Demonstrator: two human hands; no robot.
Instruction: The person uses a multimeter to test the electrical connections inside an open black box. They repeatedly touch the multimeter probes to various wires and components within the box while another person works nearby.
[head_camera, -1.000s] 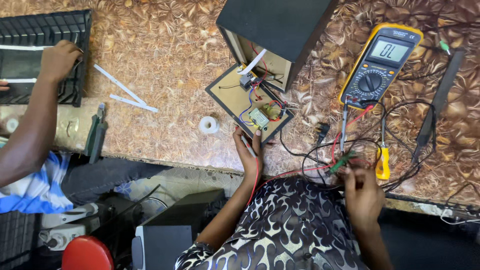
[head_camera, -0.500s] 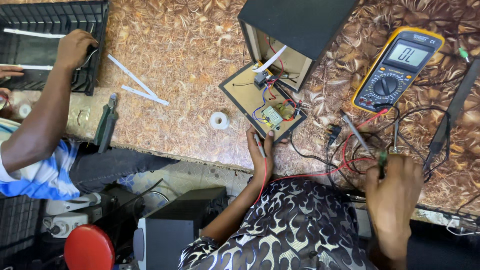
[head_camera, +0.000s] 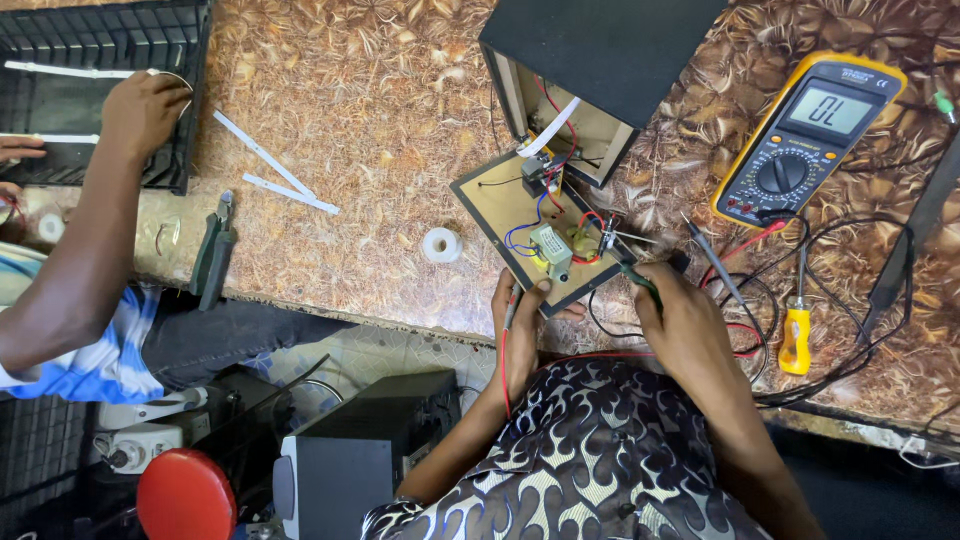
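Probing step: your left hand (head_camera: 520, 310) pinches the red probe (head_camera: 510, 318); your right hand (head_camera: 680, 320) pinches the black probe (head_camera: 640, 280) on the circuit board (head_camera: 530, 230). Next, read the multimeter (head_camera: 810, 130) at 2 o'clock.

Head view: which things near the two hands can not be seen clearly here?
- Right hand: the tip of the probe it holds is too small to place on the circuit board.
- Left hand: the fingers cover the red probe's grip.
- Black box: the top edge cuts it off.
- Yellow multimeter: the dial setting is too small to tell.
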